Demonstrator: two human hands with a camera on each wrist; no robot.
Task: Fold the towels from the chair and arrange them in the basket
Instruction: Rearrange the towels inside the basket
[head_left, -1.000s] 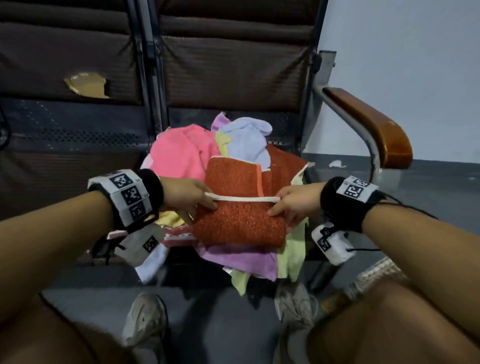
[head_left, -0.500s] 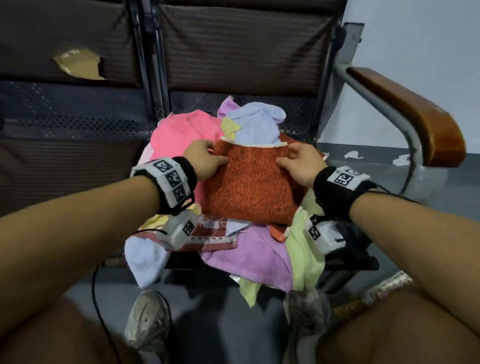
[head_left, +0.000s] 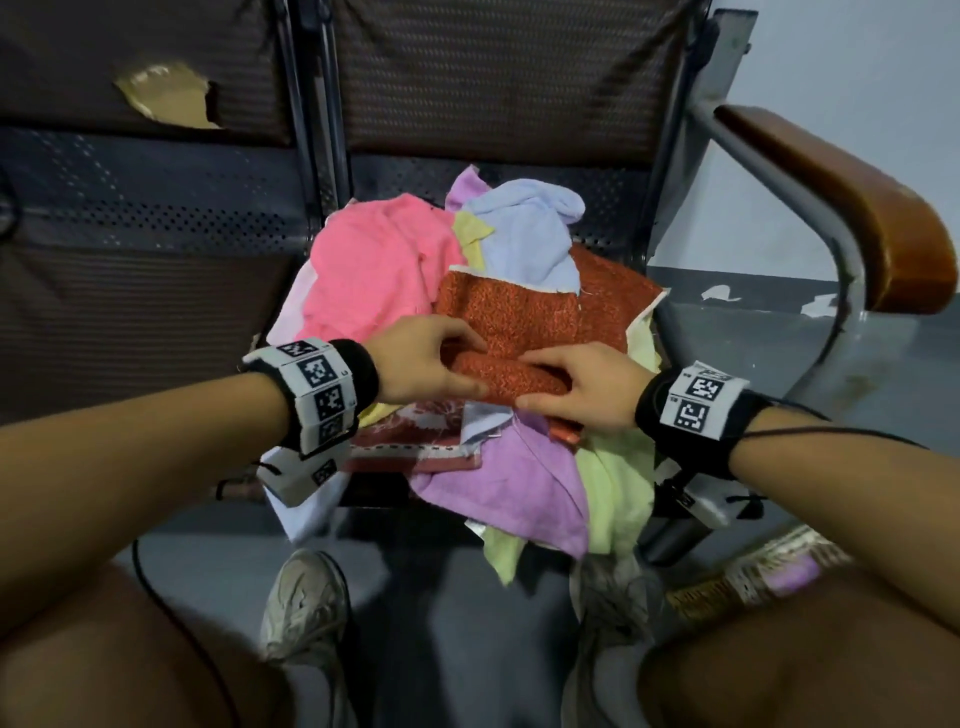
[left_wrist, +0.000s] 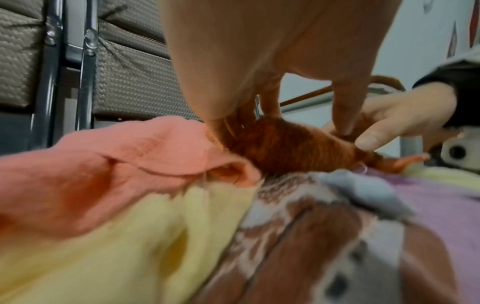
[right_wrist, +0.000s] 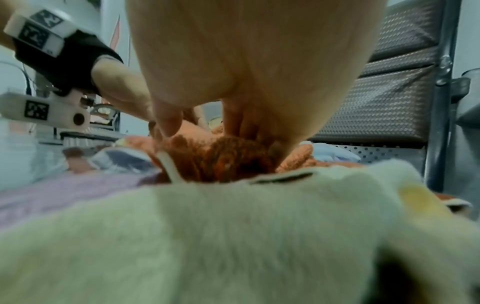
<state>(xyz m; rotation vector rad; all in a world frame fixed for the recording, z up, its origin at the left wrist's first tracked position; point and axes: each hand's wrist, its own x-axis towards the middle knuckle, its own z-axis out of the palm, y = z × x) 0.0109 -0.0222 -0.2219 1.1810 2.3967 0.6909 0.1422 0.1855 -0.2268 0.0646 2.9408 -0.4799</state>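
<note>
folding underway: left hand (head_left: 426, 358) and right hand (head_left: 582, 389) pinch the orange towel (head_left: 519, 322)'s near fold; next, carry it over and flatten

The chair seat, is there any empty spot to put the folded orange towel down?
Hardly. The pile of towels fills the chair seat between both hands. Only a thin strip of seat shows behind the blue towel, under the backrest. The seat to the left of the pink towel looks bare.
</note>
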